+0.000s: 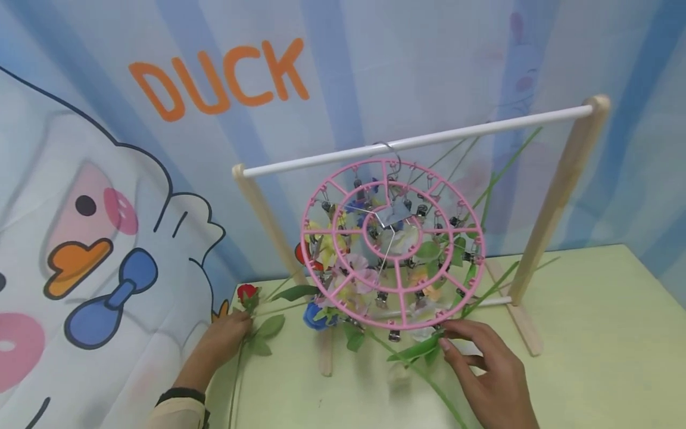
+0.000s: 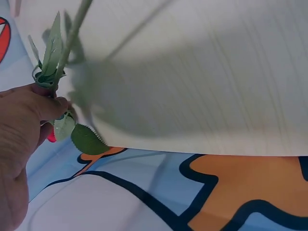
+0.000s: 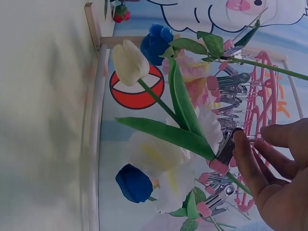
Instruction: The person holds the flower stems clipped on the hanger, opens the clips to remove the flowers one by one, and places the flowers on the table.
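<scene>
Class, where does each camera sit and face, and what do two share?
Head: on the head, facing forward and down at the pink rack; left hand and right hand show.
Left wrist: on that wrist, facing tabletop and rose stem; left hand shows.
Right wrist: on that wrist, facing the white tulip; right hand shows.
Shared: pink rack, in head and right wrist.

The clip hanger (image 1: 396,258) hangs from the rack (image 1: 482,129) above the table (image 1: 600,357), right of the rose (image 1: 247,292), before the backdrop (image 1: 407,71).
</scene>
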A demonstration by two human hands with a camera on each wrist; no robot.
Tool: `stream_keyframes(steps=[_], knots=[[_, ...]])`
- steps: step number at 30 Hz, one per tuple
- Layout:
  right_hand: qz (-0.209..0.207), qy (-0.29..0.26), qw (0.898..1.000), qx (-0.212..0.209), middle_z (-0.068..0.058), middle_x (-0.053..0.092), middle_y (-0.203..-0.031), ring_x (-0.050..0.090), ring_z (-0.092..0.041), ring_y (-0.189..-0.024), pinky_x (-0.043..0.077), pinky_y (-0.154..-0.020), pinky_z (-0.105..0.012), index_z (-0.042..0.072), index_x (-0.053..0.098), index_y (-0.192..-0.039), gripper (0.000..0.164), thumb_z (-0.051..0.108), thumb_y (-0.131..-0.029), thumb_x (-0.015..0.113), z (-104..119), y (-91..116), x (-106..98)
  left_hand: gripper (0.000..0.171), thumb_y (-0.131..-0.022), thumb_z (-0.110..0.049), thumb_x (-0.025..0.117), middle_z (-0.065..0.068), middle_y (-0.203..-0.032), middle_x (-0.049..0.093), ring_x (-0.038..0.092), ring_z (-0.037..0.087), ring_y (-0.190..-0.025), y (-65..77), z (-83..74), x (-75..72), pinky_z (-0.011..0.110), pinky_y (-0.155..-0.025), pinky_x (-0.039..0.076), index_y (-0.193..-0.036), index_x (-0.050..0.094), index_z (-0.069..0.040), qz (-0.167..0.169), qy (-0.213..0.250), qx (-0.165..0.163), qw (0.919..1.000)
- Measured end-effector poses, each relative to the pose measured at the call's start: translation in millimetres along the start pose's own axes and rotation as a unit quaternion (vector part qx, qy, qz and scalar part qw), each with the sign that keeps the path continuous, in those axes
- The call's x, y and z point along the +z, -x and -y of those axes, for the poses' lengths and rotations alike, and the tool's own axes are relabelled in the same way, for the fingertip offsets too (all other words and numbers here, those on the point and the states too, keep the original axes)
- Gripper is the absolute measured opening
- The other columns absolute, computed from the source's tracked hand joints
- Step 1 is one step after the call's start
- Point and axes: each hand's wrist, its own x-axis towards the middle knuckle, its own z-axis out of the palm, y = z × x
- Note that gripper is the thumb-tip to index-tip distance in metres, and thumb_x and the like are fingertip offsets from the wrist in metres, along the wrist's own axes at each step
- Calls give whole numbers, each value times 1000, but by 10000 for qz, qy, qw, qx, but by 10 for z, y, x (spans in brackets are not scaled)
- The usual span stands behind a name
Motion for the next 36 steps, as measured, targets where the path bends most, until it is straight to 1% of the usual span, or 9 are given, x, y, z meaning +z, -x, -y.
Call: stream_keyframes(steps=[3, 8, 10, 15, 21, 25, 29, 33, 36], knots=[[-138, 100, 9997, -185, 4, 71, -120, 67, 3, -104, 58, -70, -14, 19, 73, -124, 46, -9, -88, 81, -24, -12, -6, 29, -82, 13, 76, 2, -90, 63, 67, 25, -82, -12, 22, 30, 40, -68, 56, -77, 66, -14, 137, -40, -51, 9999], [-141, 258, 9993, -249, 4, 69, -120, 68, 0, -100, 58, -69, -13, 18, 72, -124, 48, -9, -85, 82, -51, -42, -10, 26, -80, 14, 78, 7, -104, 71, 73, 30, -94, -61, 46, 58, 44, -77, 61, -83, 75, -12, 72, -93, 19, 9999], [-87, 368, 9990, -256, 4, 69, -119, 68, 1, -98, 57, -67, -13, 16, 72, -122, 46, -8, -85, 83, -64, -58, -7, 27, -80, 14, 78, 6, -102, 71, 71, 27, -90, -66, 56, 67, 43, -74, 60, -84, 76, -12, 61, -107, -2, 9999], [106, 511, 9984, -221, 3, 68, -116, 67, 2, -92, 57, -63, -14, 14, 72, -119, 39, -5, -86, 83, -85, -96, 3, 22, -84, 11, 75, 8, -100, 70, 70, 29, -88, -49, 97, 116, 46, -75, 59, -87, 77, -10, 123, -57, -47, 9999], [455, 443, 9980, -67, 2, 68, -116, 69, -1, -88, 58, -61, -17, 15, 72, -116, 33, -1, -89, 82, -99, -140, -4, 20, -88, 10, 71, 12, -110, 72, 73, 33, -96, -50, 104, 171, 49, -83, 60, -94, 78, -8, 208, 59, -129, 9997], [664, 435, 9968, -76, 2, 69, -115, 69, 0, -83, 57, -58, -17, 16, 71, -116, 31, 1, -91, 81, -99, -154, -8, 21, -88, 11, 69, 11, -108, 71, 72, 33, -93, -33, 84, 151, 49, -81, 60, -92, 78, -8, 194, 45, -184, 9996], [817, 407, 9958, -28, 2, 69, -115, 68, 1, -81, 56, -56, -17, 17, 72, -116, 29, 3, -92, 81, -91, -172, -4, 18, -88, 10, 71, 8, -102, 69, 69, 28, -88, -24, 78, 144, 45, -76, 59, -91, 77, -7, 147, -117, -188, 9996], [882, 426, 9952, 1, 2, 69, -112, 69, -1, -81, 56, -55, -17, 16, 72, -115, 28, 4, -92, 81, -84, -191, 4, 20, -86, 13, 72, 6, -101, 68, 66, 26, -89, -22, 67, 134, 42, -74, 57, -93, 77, -5, 32, -336, -144, 9993], [930, 442, 9947, 22, 1, 68, -111, 70, -2, -81, 56, -55, -17, 16, 73, -114, 27, 4, -91, 81, -81, -203, 5, 21, -85, 14, 71, 7, -104, 70, 67, 27, -92, -28, 41, 109, 43, -75, 58, -94, 77, -4, -41, -338, -139, 9993]])
